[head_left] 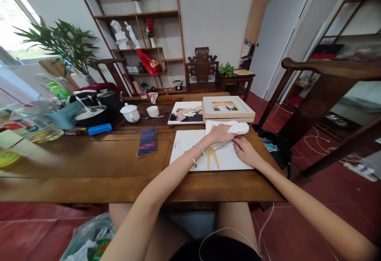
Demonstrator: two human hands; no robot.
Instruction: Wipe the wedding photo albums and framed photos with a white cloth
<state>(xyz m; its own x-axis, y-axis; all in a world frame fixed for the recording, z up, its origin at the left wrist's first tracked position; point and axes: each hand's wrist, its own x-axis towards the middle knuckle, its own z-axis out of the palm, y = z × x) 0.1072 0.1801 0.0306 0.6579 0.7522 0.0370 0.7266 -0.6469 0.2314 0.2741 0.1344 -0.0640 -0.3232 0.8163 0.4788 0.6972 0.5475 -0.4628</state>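
Left hand [220, 133] grips white cloth [239, 128], fingers curled; right hand [247, 152] loosely spread on white board [229, 160], near right edge of tabletop [214, 185].

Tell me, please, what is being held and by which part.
The left hand holds the bunched white cloth around its middle; the right hand rests on the white board, visibly gripping nothing.
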